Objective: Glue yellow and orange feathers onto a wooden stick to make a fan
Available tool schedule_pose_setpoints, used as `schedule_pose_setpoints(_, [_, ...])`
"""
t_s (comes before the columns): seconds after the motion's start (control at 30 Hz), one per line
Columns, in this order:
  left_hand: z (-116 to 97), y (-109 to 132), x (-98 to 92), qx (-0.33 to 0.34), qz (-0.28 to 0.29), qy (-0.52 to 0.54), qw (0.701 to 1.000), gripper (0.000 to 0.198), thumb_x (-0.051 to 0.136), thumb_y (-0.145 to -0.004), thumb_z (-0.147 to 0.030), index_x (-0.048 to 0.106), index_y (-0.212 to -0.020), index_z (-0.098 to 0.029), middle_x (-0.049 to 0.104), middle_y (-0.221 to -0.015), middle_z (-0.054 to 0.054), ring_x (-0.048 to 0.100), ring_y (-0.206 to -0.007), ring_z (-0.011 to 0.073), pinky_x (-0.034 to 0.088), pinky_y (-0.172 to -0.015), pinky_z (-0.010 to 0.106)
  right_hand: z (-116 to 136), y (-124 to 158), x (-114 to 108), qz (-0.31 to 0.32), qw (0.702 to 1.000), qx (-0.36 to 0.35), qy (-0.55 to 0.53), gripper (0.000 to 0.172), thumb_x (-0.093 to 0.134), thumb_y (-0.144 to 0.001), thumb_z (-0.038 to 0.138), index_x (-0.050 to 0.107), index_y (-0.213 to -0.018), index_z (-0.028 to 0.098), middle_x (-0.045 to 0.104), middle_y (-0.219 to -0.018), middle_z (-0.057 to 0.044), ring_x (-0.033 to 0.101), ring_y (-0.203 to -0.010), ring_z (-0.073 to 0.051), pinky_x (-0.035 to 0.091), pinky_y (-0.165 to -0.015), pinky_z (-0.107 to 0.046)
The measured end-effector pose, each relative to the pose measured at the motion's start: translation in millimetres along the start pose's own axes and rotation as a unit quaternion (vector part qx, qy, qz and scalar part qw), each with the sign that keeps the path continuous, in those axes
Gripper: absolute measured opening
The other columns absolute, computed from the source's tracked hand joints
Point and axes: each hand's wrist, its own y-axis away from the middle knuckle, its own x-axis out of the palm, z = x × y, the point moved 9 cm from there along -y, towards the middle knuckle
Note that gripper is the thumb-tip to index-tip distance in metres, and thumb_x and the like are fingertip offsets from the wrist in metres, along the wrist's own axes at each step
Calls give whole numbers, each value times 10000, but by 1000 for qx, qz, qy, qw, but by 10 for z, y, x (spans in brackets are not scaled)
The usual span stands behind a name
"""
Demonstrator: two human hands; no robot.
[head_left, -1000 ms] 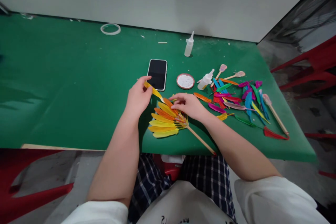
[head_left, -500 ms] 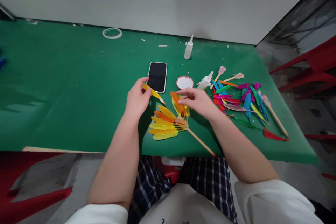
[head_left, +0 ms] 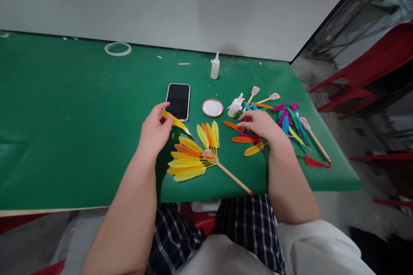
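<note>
Between the thumb and fingers of my left hand (head_left: 156,126) is a yellow feather (head_left: 177,122), its white tip pointing down and right. My right hand (head_left: 260,124) is over loose feathers, its fingertips closed at the end of an orange feather (head_left: 232,126). Below that feather lie another orange feather (head_left: 242,139) and a yellow-orange feather (head_left: 254,149). In front of me a feather fan (head_left: 189,163) lies flat, with yellow and orange feathers spread around the head of its wooden handle (head_left: 235,178). The fan's top feathers stand a little apart from its left-hand group.
A phone (head_left: 178,102) lies beside my left hand. Near the right hand are a round white dish (head_left: 212,108) and a glue bottle (head_left: 235,105); another bottle (head_left: 215,66) stands behind. Bright feathers (head_left: 285,120) and a tasselled handle (head_left: 315,137) lie at right. A ring (head_left: 118,49) lies far left.
My right hand has moved right, from above the fan's top feathers to the loose feathers. My left hand still holds its yellow feather. The view has shifted to the right.
</note>
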Motion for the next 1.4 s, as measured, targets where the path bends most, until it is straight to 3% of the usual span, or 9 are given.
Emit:
schedule_pose_setpoints(0.17, [-40,16,10,1,3,8,1000,442,503,-755,-227,474,-1196,-238,576,-734,2,577,-686,158,497,-691,316,46,-79,162,16,999,-1,52,131,626,-668,309,610,-760,217,613,-708,6,522,-641,-132,332,-541,-244])
schedule_pose_setpoints(0.33, [-56,24,9,6,5,14,1000,433,507,-755,-214,482,-1187,-235,583,-786,16,576,-732,167,493,-700,314,-79,27,-128,-41,999,2,-8,181,558,-723,373,601,-777,206,611,-746,-6,529,-637,-126,361,-565,-250])
schedule_pose_setpoints(0.53, [-31,27,8,8,13,-1,1000,431,504,-763,-273,484,-1193,-242,566,-724,6,573,-678,160,497,-646,304,-88,153,181,156,988,-13,-17,203,658,-611,333,586,-763,218,587,-670,27,520,-559,-107,354,-477,-218])
schedule_pose_setpoints(0.7, [-147,77,84,-2,39,70,997,430,522,-750,-266,492,-1176,-217,563,-716,8,560,-640,143,491,-570,266,37,151,353,194,981,-21,-18,97,614,-644,270,554,-636,194,585,-586,17,524,-524,-104,346,-454,-210])
schedule_pose_setpoints(0.87, [-243,126,225,5,86,110,990,436,559,-732,-250,505,-1161,-197,564,-710,1,549,-645,131,478,-590,263,152,177,100,120,990,-25,-68,182,564,-707,358,571,-658,183,568,-581,19,478,-484,-81,334,-444,-207])
schedule_pose_setpoints(1.03, [-268,142,254,20,109,114,987,447,595,-722,-272,517,-1158,-209,570,-687,-4,541,-640,128,467,-626,281,390,137,-80,-11,968,-66,-242,188,575,-727,365,553,-728,178,516,-561,37,418,-441,-55,321,-419,-200])
schedule_pose_setpoints(1.13, [-289,138,199,10,105,144,984,473,623,-701,-265,520,-1159,-208,560,-646,-21,536,-608,116,459,-632,277,540,64,38,-65,938,-78,-331,185,610,-707,336,551,-792,183,542,-618,26,429,-450,-55,352,-408,-202])
schedule_pose_setpoints(1.23, [-346,145,158,10,113,178,977,513,638,-688,-256,503,-1182,-213,551,-634,-34,531,-594,103,451,-630,259,691,-25,312,-43,921,-70,-381,202,625,-690,289,550,-852,194,568,-676,13,482,-502,-77,408,-434,-220])
schedule_pose_setpoints(1.4, [-383,210,299,3,192,185,964,536,634,-690,-239,478,-1202,-213,578,-673,-23,543,-599,101,450,-620,253,951,-107,509,-30,932,-135,-334,216,618,-692,213,559,-899,194,584,-687,21,547,-629,-104,456,-623,-268])
